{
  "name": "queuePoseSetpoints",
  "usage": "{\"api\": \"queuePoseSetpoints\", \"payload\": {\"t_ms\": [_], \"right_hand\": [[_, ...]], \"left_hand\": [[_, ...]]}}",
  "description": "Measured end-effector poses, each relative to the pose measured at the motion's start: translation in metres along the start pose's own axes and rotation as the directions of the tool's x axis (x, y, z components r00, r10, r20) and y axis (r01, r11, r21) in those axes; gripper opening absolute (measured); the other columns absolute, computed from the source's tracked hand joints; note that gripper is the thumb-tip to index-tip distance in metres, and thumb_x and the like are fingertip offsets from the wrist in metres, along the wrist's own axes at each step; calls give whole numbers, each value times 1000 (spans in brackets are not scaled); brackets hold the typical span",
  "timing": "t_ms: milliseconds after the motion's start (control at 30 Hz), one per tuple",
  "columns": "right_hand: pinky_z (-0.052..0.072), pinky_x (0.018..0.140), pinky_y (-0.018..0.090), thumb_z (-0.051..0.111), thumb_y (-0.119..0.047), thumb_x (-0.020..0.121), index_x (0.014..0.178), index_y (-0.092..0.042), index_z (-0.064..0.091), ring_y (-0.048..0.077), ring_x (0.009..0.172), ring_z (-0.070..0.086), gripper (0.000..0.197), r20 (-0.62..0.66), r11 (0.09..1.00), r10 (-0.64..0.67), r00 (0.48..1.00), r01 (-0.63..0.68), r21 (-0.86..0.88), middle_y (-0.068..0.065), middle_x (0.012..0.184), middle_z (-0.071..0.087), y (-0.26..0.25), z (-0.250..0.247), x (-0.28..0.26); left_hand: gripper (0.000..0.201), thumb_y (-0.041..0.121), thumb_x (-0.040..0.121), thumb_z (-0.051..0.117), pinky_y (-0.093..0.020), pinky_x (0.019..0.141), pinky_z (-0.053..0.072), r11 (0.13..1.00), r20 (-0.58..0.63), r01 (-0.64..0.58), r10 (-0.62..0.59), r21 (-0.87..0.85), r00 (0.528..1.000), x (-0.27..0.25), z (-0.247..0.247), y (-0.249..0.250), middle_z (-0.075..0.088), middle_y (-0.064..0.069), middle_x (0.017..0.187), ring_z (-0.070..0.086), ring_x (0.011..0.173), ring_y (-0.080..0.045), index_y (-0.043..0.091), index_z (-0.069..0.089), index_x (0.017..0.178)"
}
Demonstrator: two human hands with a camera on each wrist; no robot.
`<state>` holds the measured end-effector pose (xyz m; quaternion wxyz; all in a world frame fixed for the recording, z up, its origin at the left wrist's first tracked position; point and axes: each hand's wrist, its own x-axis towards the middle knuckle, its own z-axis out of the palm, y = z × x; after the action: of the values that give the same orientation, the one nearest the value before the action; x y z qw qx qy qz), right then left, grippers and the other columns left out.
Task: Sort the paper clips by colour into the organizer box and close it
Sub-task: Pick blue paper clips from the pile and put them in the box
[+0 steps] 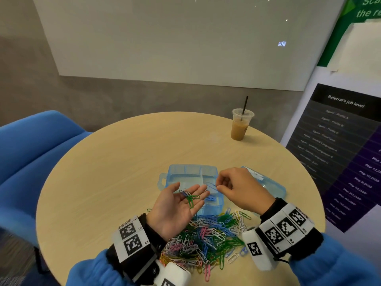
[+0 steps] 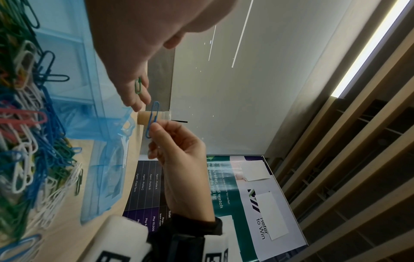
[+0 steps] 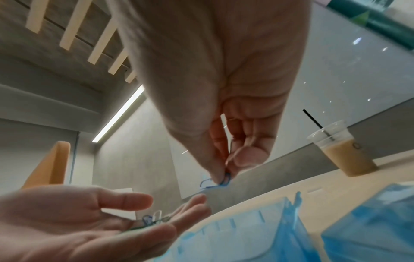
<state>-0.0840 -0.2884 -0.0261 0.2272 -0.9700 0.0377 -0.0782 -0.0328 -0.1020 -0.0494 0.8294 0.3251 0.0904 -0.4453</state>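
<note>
We see the left hand [image 1: 176, 205] lying palm-up with its fingers spread flat, carrying a few loose paper clips [image 1: 190, 197], green ones on top, a blue and a white one among them. The right hand [image 1: 240, 189], at three o'clock from the left one, pinches a single blue clip [image 1: 211, 185] between thumb and forefinger, its other fingers curled in. That clip hangs above the organizer box [image 1: 185, 174], a clear blue tray with open compartments sitting at twelve o'clock from the left palm. One near compartment already holds some blue clips [image 1: 210, 198]. The box's lid [image 1: 274, 187] lies open on the desk [image 1: 123, 162] at three o'clock from the tray. The mixed pile of clips [image 1: 208, 238] spreads at six o'clock from the box, between our wrists. An iced coffee cup [image 1: 240, 126] with a black straw stands toward one o'clock, well apart.
</note>
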Motion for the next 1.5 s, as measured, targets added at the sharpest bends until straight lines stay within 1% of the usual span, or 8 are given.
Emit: {"api": "queuePoseSetpoints", "payload": {"t_ms": [233,367,633,767,867,1033,1267,1500], "right_hand": [[43,68,16,69,-39,86,92,-17,73,7,74,56,23,-3,989,-123,992,123,86,-4,84,63,-23,6,-3],[46,66,21,73,-38,81,92,-12,69,4,67,52,28,82,990,-124,989,118,83,0,84,64,-28,20,-4],[44,59,14,70,-18,84,80,-19,61,5,62,54,11,86,969,-34,996,12,245,-6,70,60,-28,19,2],[48,62,25,70,-19,85,86,-10,66,9,63,54,9,6,945,27,1000,-28,326,-1,72,61,-21,13,9],[54,65,34,70,-19,86,85,-10,66,13,64,58,11,-20,916,101,995,-85,392,3,72,64,-17,14,16],[51,58,23,70,-15,86,83,-7,66,12,58,61,10,25,858,172,985,-163,487,4,67,65,-15,23,23],[53,66,22,69,-24,89,87,-14,71,7,69,62,10,-100,929,24,995,14,369,1,78,70,-28,26,24],[53,69,25,73,-24,85,86,-14,71,13,72,62,10,-19,943,-109,994,110,315,2,80,69,-48,38,31]], "left_hand": [[60,39,105,30,-37,102,44,999,70,19,-17,-26,997,1,7,-4,59,-26,128,59,114,-33,-13,51,127],[62,41,103,32,-32,74,57,998,101,46,-40,-51,994,2,9,-6,58,-24,114,61,88,-30,-13,50,127],[45,24,104,36,-43,95,51,1000,41,-14,15,-22,999,5,12,-4,61,-28,120,59,116,-33,-14,51,124],[41,21,105,34,-40,111,37,996,-35,-86,85,-10,996,6,9,10,58,-19,130,55,121,-30,-6,48,133],[38,20,105,33,-39,112,34,991,-54,-136,136,10,989,3,8,23,61,-16,128,55,122,-29,-3,46,133],[43,23,105,35,-40,113,33,988,-68,-152,154,35,986,-4,3,37,56,-16,133,51,127,-29,-3,43,138],[52,32,105,32,-43,116,28,996,-8,-76,77,54,997,-8,-2,38,53,-18,138,49,130,-30,-5,39,141],[46,27,106,30,-44,114,32,998,100,-27,22,48,995,-12,-3,32,56,-27,132,52,128,-34,-13,45,123]]}}
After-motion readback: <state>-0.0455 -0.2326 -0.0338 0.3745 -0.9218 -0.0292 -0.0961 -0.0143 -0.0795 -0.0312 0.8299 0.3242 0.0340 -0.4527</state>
